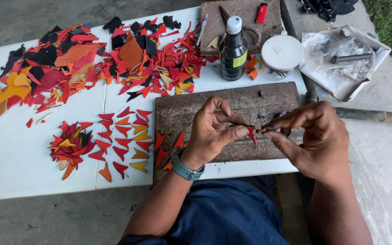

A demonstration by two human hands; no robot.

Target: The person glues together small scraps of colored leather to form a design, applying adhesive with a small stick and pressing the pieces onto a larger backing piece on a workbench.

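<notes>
Above the rusty, pitted metal plate [205, 111] on the white desk [14, 154], your left hand [212, 131] pinches a small pointed red leather piece [251, 134], while your right hand [316, 136] grips a thin dark tool [265, 129] touching it.

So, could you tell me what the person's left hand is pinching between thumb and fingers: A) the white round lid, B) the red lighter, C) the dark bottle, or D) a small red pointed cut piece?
D: the left hand pinches a small red pointed piece over the rusty metal plate, while the lighter, dark bottle and white lid sit untouched further back.
</notes>
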